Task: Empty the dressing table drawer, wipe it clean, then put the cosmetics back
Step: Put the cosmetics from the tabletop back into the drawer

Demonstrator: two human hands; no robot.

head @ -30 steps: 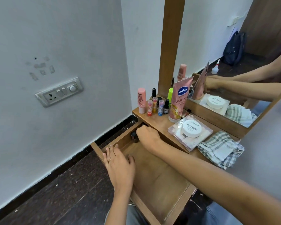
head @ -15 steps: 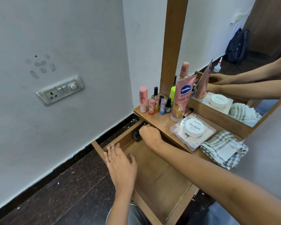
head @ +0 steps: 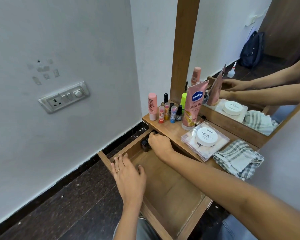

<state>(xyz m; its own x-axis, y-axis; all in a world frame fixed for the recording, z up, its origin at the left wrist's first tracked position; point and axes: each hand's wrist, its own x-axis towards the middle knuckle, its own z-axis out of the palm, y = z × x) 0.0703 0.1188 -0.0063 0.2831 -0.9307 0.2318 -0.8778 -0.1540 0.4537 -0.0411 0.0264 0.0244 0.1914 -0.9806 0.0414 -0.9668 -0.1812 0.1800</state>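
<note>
The drawer [head: 171,193] is pulled out from under the worktop [head: 170,129]. Small dark bottles [head: 144,145] are seen in its far left corner, partly hidden, just left of the right hand [head: 160,143]. That hand's fingers are curled at the shadowed back, and whether its grip encloses anything cannot be told. The left hand [head: 128,174] is laid on the drawer's left wall, its grip slack and fingers straight. Further right, a checked cloth [head: 239,158] is bunched on the worktop.

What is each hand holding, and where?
Left hand rests flat on the drawer side wall, holding nothing. Right hand curls at the drawer's back by dark bottles; any grip is hidden.
</note>
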